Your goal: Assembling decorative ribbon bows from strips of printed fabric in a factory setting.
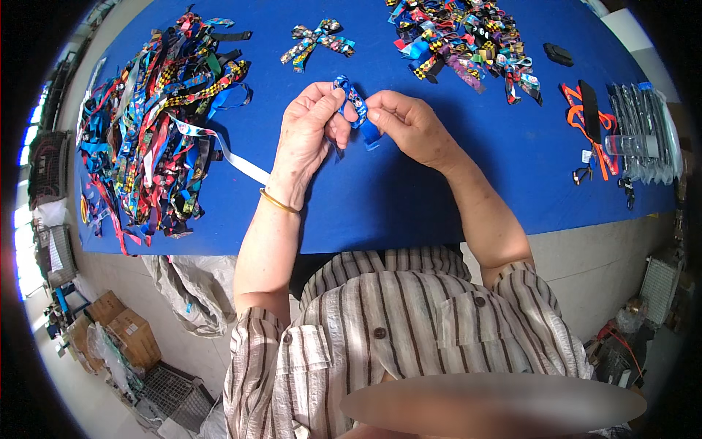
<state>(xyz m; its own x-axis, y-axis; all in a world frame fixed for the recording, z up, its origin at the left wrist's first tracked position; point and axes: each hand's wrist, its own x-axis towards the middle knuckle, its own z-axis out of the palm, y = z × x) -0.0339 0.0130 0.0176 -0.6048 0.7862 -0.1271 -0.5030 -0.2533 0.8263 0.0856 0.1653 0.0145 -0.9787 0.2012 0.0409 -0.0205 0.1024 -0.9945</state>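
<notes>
Head view: a blue patterned ribbon (357, 110) is held between both hands above a blue table (453, 183), a little above the picture's centre. The ribbon is pinched at its upper loop by the thumb and fingers of the left hand (308, 128), whose wrist bears a thin gold bangle (278, 201). The same ribbon is gripped from the 3 o'clock side by the fingertips of the right hand (409, 124), so that both hands are closed on it and meet at its middle. A short blue tail of the ribbon is seen hanging below the fingers, just over the tabletop.

At 12 o'clock from the hands, a finished multicoloured bow (318, 40) is laid on the table, apart from everything else. Toward 10 o'clock a large loose heap of ribbon strips (157, 121) is spread across the table's left part, with one white strip trailing toward the left wrist. At 1 o'clock a pile of bows (468, 36) is gathered near the far edge. At 3 o'clock, well apart, an orange and black strap (589, 128) is laid beside a stack of clear plastic packets (647, 135).
</notes>
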